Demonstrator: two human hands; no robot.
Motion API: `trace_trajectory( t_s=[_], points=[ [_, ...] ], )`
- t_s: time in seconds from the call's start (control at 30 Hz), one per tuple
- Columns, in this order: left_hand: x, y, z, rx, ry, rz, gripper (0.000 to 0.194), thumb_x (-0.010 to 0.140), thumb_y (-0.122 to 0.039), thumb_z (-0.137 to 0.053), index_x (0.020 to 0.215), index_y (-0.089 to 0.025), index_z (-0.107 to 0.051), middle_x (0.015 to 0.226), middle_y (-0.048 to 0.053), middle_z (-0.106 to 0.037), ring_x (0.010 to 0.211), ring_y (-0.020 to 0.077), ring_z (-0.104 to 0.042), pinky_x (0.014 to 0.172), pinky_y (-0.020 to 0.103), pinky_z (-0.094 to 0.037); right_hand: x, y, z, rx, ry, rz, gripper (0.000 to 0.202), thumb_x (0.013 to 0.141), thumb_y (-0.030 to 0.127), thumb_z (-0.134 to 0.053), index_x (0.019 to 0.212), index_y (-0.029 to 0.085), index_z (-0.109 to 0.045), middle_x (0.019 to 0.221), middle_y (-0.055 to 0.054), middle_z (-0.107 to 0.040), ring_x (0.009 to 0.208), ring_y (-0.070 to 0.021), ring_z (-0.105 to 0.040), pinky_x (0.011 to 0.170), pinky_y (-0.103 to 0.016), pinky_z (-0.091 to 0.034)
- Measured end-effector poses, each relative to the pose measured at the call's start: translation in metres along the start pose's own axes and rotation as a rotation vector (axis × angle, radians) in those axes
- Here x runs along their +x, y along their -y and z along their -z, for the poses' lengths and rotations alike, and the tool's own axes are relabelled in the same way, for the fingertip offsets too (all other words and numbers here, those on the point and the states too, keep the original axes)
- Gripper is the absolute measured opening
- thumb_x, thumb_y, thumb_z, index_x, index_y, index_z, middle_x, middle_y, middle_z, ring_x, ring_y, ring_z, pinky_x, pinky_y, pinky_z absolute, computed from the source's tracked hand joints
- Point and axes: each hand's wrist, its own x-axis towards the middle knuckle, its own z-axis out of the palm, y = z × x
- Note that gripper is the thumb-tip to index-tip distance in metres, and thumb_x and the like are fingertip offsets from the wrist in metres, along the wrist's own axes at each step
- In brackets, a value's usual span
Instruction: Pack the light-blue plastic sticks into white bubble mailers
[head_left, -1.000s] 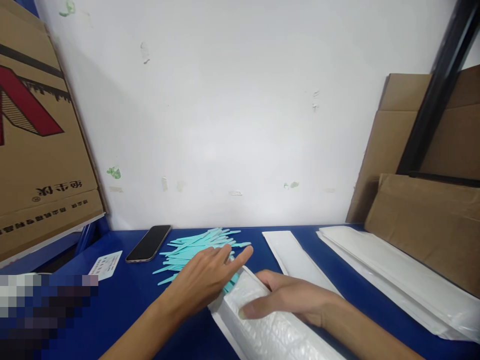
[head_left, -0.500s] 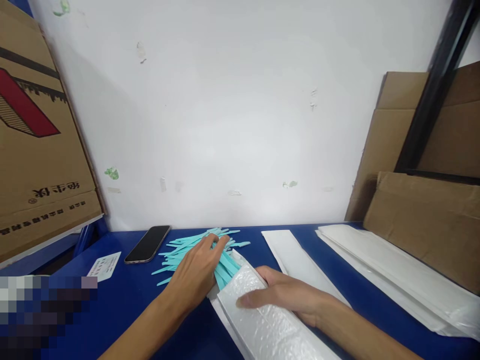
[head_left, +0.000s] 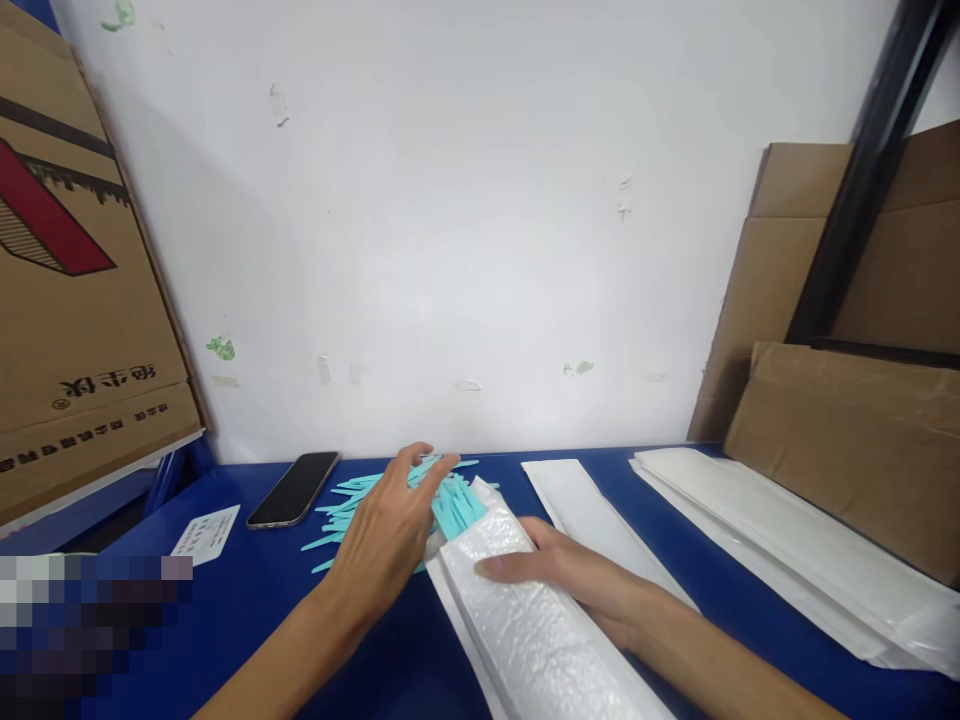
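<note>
My right hand (head_left: pixel 570 570) grips a white bubble mailer (head_left: pixel 547 640) near its mouth, the thumb pressed on top. The mailer lies tilted, its mouth pointing up and left. A bunch of flat teal strips (head_left: pixel 459 508) pokes out of that mouth. Left of it, my left hand (head_left: pixel 394 510) hovers over a loose pile of thin, pointed teal strips (head_left: pixel 345 500). Its thumb and fingers are apart, with nothing visibly held. Part of the pile is hidden behind this hand.
A phone (head_left: pixel 294 490) and a printed card (head_left: pixel 206 535) lie at the left of the blue table (head_left: pixel 262 620). Another white mailer (head_left: pixel 592 510) and a stack of mailers (head_left: pixel 780 560) lie to the right. Cardboard boxes (head_left: pixel 847 450) stand at the right; a printed carton (head_left: pixel 82 300) stands left.
My left hand has come away from the strips at the mailer's mouth and risen slightly, fingers spreading. The mailer's mouth has shifted a little up and right in my right hand.
</note>
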Motion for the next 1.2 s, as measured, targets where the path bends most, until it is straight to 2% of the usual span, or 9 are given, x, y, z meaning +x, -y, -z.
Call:
trace_trajectory(
  t_s=[0.2,0.4,0.47,0.57,0.67,0.77,0.87,1.07,1.2],
  points=[
    [0.001,-0.005,0.016,-0.098,-0.235,0.018,0.054,0.089,-0.001,-0.036,0.140,-0.019,-0.042,0.127,0.016,-0.051,0.091,0.0218,-0.063,0.074,0.036,-0.056,-0.010,0.023,0.005,0.071,0.008,0.243,0.047,0.079,0.033,-0.081,0.120,0.016,-0.066,0.106,-0.010,-0.074,0.091,-0.0235,-0.071,0.085,-0.036,-0.055],
    [-0.006,-0.018,0.026,-0.385,-0.305,-0.506,0.041,0.084,-0.006,-0.043,0.122,-0.011,-0.055,0.101,0.015,-0.062,0.089,0.0255,-0.060,0.073,0.039,-0.050,-0.024,0.043,0.016,0.096,-0.150,0.566,0.037,0.085,0.034,-0.076,0.117,0.019,-0.069,0.108,-0.008,-0.074,0.093,-0.0214,-0.070,0.084,-0.030,-0.056],
    [-0.011,-0.022,0.023,-0.419,-0.278,-0.567,0.042,0.081,-0.008,-0.045,0.122,-0.010,-0.055,0.099,0.015,-0.061,0.086,0.0261,-0.059,0.072,0.040,-0.049,-0.027,0.045,0.016,0.092,-0.153,0.624,0.036,0.086,0.034,-0.075,0.118,0.020,-0.068,0.110,-0.007,-0.074,0.094,-0.0211,-0.070,0.084,-0.029,-0.056],
    [-0.017,-0.030,0.017,-0.498,-0.264,-0.450,0.049,0.084,-0.012,-0.049,0.133,-0.013,-0.047,0.111,0.016,-0.058,0.100,0.0287,-0.057,0.082,0.044,-0.049,-0.027,0.042,0.013,0.086,-0.124,0.638,0.035,0.086,0.035,-0.075,0.118,0.023,-0.069,0.111,-0.006,-0.074,0.096,-0.0219,-0.070,0.084,-0.031,-0.056],
    [-0.021,-0.040,0.014,-0.623,-0.222,-0.201,0.060,0.089,-0.020,-0.054,0.146,-0.021,-0.034,0.130,0.017,-0.049,0.113,0.0305,-0.053,0.088,0.045,-0.049,-0.024,0.035,0.009,0.074,-0.066,0.596,0.032,0.086,0.037,-0.075,0.115,0.023,-0.071,0.108,-0.006,-0.074,0.097,-0.0223,-0.070,0.085,-0.033,-0.055],
    [-0.020,-0.049,0.014,-0.880,-0.045,0.094,0.066,0.095,-0.031,-0.056,0.152,-0.031,-0.023,0.141,0.013,-0.047,0.113,0.0277,-0.056,0.089,0.041,-0.052,-0.020,0.028,0.005,0.063,-0.027,0.539,0.035,0.088,0.041,-0.072,0.119,0.024,-0.070,0.110,-0.006,-0.074,0.099,-0.0225,-0.069,0.089,-0.035,-0.054],
    [-0.015,-0.055,0.013,-1.198,0.133,0.309,0.055,0.097,-0.038,-0.057,0.148,-0.030,-0.038,0.135,0.009,-0.058,0.109,0.0251,-0.062,0.092,0.036,-0.053,-0.017,0.023,0.003,0.003,-0.060,0.510,0.040,0.089,0.046,-0.069,0.122,0.023,-0.068,0.112,-0.007,-0.073,0.101,-0.0232,-0.068,0.090,-0.037,-0.053],
    [-0.012,-0.062,0.016,-1.586,0.213,0.440,0.047,0.091,-0.039,-0.067,0.134,-0.024,-0.057,0.117,0.007,-0.070,0.094,0.0251,-0.068,0.081,0.035,-0.057,-0.011,0.026,0.004,-0.217,-0.228,0.661,0.044,0.089,0.048,-0.068,0.124,0.022,-0.066,0.112,-0.008,-0.072,0.095,-0.0239,-0.068,0.085,-0.037,-0.053],
    [-0.015,-0.061,0.022,-1.477,0.231,0.416,0.035,0.090,-0.045,-0.066,0.111,-0.017,-0.072,0.098,0.007,-0.072,0.083,0.0232,-0.066,0.072,0.030,-0.054,-0.006,0.027,0.010,-0.248,-0.335,0.708,0.043,0.091,0.051,-0.064,0.123,0.024,-0.066,0.106,-0.006,-0.071,0.091,-0.0234,-0.066,0.084,-0.038,-0.052]
  ],
)
